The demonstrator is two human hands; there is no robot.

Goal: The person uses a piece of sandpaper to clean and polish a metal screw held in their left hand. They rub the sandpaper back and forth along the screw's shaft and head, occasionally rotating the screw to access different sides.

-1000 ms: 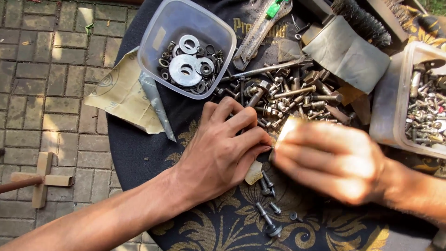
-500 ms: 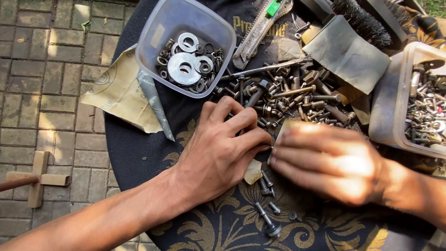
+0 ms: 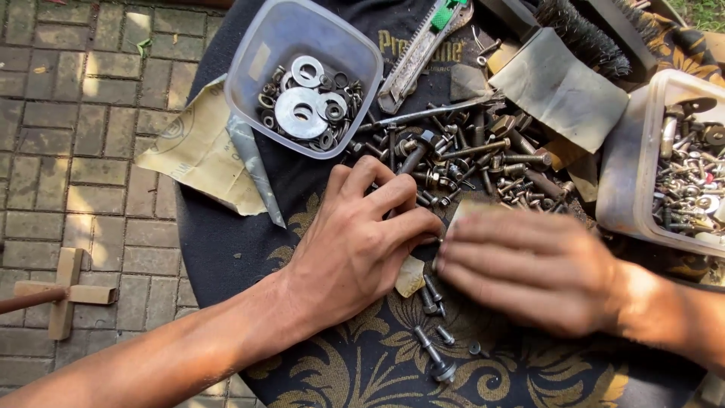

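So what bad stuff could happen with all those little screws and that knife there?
The left hand and right hand press together just below a loose pile of rusty bolts, so a sharp thread could perhaps scratch a finger. A few dark screws lie loose on the black cloth near its edge and might roll onto the brick paving. The utility knife lies close by; whether its blade is out cannot be seen.

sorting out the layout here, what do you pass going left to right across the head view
wooden cross piece → sandpaper sheet → tub of washers → left hand → right hand → tub of mixed screws
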